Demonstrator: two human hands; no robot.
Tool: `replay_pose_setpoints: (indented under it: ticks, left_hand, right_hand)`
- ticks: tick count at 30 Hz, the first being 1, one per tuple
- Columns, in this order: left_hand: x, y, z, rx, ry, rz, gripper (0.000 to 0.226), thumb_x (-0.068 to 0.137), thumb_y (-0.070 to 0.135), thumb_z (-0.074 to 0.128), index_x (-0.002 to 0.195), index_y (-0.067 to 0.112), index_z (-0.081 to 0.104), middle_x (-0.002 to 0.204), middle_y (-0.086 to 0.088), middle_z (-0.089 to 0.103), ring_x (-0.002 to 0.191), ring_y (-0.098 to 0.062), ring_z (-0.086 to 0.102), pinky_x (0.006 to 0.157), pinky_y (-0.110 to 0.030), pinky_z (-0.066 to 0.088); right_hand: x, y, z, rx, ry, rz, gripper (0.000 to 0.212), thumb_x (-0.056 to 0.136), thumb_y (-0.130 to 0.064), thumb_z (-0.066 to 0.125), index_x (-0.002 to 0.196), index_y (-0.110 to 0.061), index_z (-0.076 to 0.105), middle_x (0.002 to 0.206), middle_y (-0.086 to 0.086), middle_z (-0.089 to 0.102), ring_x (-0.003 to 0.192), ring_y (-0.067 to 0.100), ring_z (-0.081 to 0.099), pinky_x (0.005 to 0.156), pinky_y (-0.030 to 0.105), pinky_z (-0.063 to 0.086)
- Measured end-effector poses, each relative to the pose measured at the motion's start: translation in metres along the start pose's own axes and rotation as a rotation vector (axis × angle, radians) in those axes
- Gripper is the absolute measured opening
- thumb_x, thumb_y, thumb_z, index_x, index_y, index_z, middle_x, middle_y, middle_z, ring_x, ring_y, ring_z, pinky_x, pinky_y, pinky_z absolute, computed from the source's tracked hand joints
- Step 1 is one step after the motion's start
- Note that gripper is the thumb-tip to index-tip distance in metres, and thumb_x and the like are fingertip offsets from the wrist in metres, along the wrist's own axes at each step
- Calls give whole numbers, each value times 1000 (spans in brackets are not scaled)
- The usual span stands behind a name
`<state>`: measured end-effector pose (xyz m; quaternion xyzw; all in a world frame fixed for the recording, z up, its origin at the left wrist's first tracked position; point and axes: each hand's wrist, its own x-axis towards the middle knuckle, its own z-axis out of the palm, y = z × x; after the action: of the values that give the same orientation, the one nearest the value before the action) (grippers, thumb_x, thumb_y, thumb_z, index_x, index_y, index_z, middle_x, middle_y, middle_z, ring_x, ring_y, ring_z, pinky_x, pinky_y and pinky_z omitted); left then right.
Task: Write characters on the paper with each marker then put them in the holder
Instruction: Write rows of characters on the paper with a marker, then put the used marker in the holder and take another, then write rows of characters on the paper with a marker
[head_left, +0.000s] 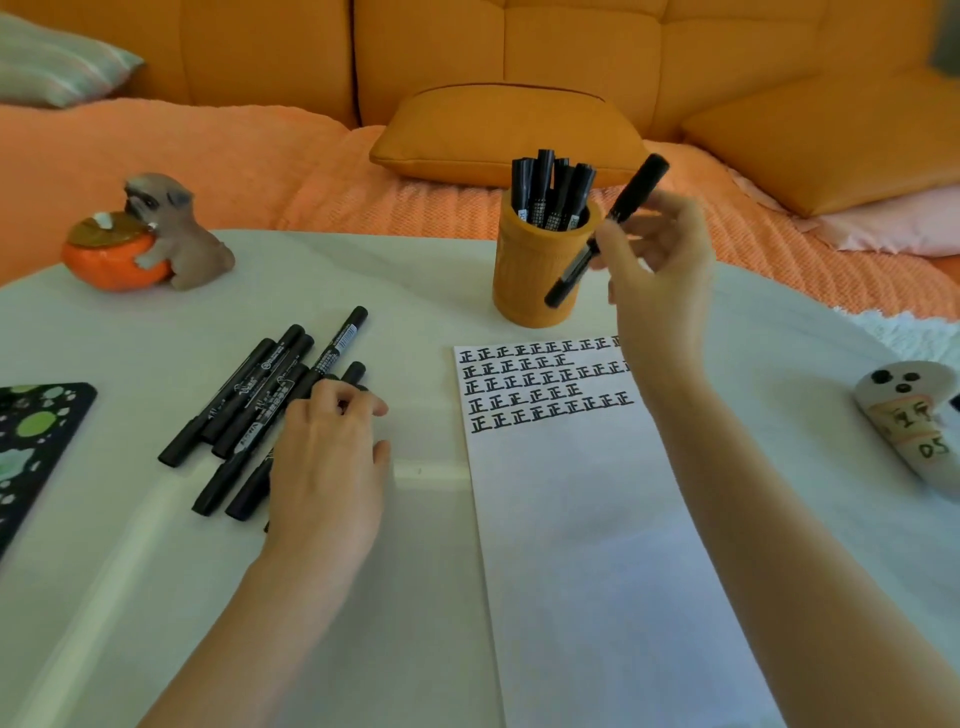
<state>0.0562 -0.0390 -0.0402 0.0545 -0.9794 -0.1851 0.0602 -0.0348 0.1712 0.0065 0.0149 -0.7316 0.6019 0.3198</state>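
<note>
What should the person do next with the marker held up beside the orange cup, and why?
Probably slip the marker in the right hand down into the orange holder: it hangs tilted beside the rim, other markers stand inside, and the left hand is on the loose markers.
</note>
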Motion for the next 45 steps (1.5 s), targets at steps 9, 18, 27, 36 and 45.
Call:
replay_pose_setpoints:
  ticks: [9,18,27,36,45]
  left_hand:
    - [3,-1,2,-84,-3,10,36,84,-1,60,118,11,55,118,-9,52,106,-28,53,86,-37,42]
    - [1,5,5,-227,22,27,29,83,1,61,108,14,56,109,-1,60,98,-21,58,83,-38,48]
    - [-1,12,3,-376,44,73,19,87,10,61,101,22,58,102,12,60,83,-8,59,69,-24,47]
    - [1,19,-2,-726,60,74,18,82,12,69,91,23,59,93,11,65,81,1,62,63,-6,46]
    - [-6,33,-6,-910,78,219,30,78,7,72,92,24,51,92,7,66,89,-5,64,67,-11,49]
  right_hand:
    - [52,0,24,-23,124,-158,20,88,-8,60,107,-7,53,87,-7,60,76,9,61,70,31,54]
    - [48,28,34,-624,-75,-257,59,93,-13,51,148,-24,31,90,-3,58,83,19,55,61,33,41]
    - [50,32,37,-852,-305,-146,57,100,-30,40,151,-36,16,137,11,32,121,33,26,102,36,17]
    - [5,14,21,-507,-279,-107,31,97,-22,49,126,-14,58,115,5,42,109,22,35,93,17,23]
    - [-80,-16,4,-30,-723,427,24,88,-31,67,82,-8,69,57,-2,56,52,6,45,53,16,35]
